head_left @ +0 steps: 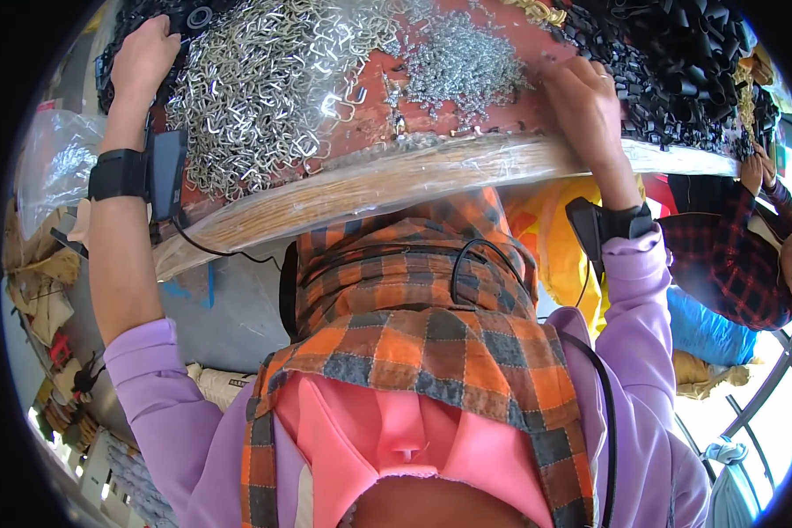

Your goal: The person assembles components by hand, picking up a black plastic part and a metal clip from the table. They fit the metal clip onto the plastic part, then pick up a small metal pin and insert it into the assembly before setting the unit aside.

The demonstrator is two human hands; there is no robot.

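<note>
Though curled, fingers of unclear hold: left hand over black parts, right by glinting bits.

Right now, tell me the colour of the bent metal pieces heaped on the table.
The bent metal pieces are shiny silver, best seen in the head view.

Workshop: bulk metal hooks and black pieces across a worktable.

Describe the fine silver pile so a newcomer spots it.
Find the red table. On it, between the bent wires and the right hand, lies the fine pile. Its bits are silver, unlike the black pieces, and smaller than the wires.
</note>
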